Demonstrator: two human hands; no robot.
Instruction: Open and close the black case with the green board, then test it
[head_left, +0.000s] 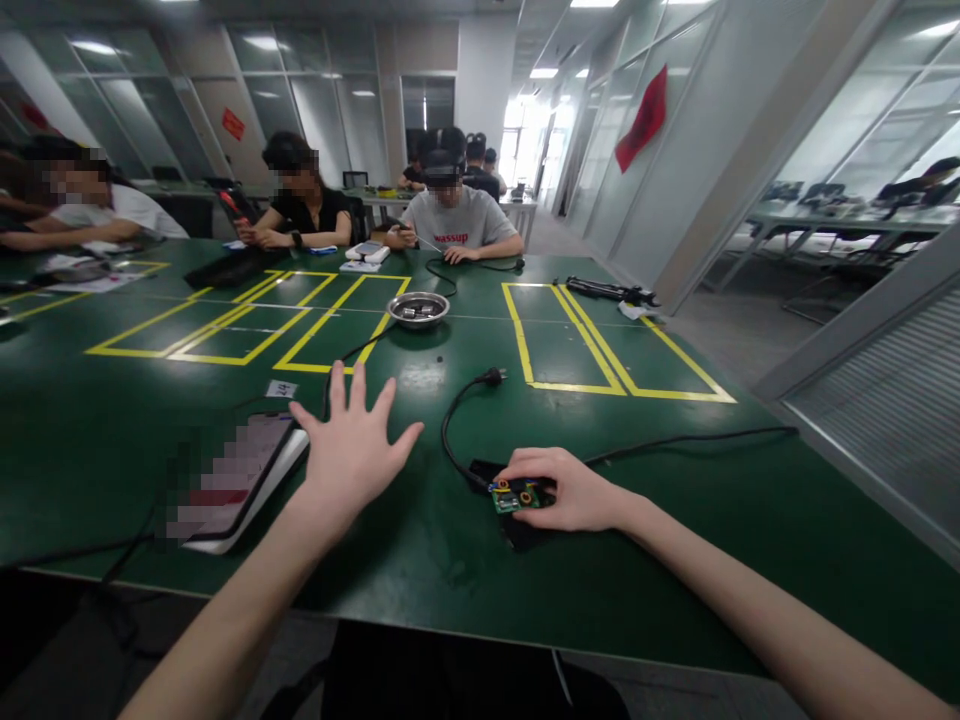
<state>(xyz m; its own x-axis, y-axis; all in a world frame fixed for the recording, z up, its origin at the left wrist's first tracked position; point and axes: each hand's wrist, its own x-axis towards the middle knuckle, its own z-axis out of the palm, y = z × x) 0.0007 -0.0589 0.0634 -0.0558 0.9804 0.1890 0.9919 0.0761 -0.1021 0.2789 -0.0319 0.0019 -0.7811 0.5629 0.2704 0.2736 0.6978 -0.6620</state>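
My right hand (570, 492) grips a small green circuit board (508, 500) with coils and coloured wires between thumb and fingers. Beneath the board, partly covered by my hand, is a flat black piece (525, 532) that I cannot make out fully. A black power cord (445, 432) runs from beside the board to a plug (493, 377) farther up the table. With fingers spread wide, my left hand (352, 450) hovers over or rests on the table; I cannot tell which. It holds nothing. To its left lies a tablet-like device (247, 470) with its screen blurred out.
A metal bowl (418, 310) with small parts stands mid-table. Yellow tape (570, 388) marks rectangles on the green table (420, 560). A black folded stand (611, 292) lies at the far right. Several people sit across the table. Another cable (697, 437) runs off to the right.
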